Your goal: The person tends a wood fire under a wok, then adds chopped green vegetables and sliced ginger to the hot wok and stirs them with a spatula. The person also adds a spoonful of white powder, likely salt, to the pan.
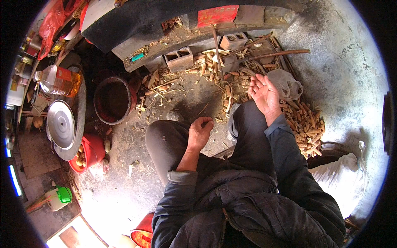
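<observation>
My left hand [200, 133] rests by my left knee, its fingers curled in and nothing showing between them. My right hand [264, 94] is raised by my right knee, palm up, with the fingers loosely spread and holding nothing. Just beyond the right hand lies a crumpled clear plastic bag [285, 84]. Below that bag, to the right of my leg, is a heap of dry corn cobs [305, 129]. Several sticks, among them a long brown one [277, 54], lie on the floor ahead near the stove opening.
A dark round bucket [113, 101] stands at the left. Beside it a round table [82, 91] bears an oil jug [58, 80] and a metal lid [61, 124]. A red bucket [94, 151] stands below. Hollow bricks [179, 59] lie ahead; a white sack [339, 175] is at right.
</observation>
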`<action>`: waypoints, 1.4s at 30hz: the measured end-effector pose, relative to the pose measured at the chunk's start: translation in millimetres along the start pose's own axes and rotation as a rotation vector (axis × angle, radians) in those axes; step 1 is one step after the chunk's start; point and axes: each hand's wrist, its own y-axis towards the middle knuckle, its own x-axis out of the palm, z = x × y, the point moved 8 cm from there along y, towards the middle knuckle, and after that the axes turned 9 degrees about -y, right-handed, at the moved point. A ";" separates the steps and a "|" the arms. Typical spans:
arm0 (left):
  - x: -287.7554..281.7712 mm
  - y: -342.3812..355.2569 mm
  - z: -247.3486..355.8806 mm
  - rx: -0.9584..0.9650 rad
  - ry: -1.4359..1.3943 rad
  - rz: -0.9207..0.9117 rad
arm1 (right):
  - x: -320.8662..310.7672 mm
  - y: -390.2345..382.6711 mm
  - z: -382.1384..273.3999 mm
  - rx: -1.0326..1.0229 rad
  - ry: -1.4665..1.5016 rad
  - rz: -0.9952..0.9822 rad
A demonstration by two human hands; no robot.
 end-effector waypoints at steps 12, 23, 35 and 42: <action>-0.1 -3.4 8.8 -0.044 0.057 0.021 | -2.2 0.4 1.1 0.006 0.027 -0.014; 0.3 -2.4 1.2 -0.087 0.000 0.006 | -1.6 1.3 0.4 0.004 0.019 -0.027; 0.8 -3.9 7.0 -0.042 0.013 0.005 | 1.1 -0.2 -0.1 0.003 0.008 -0.023; 1.5 -2.4 4.4 -0.037 0.016 -0.002 | 0.7 -0.6 0.0 0.003 0.009 -0.014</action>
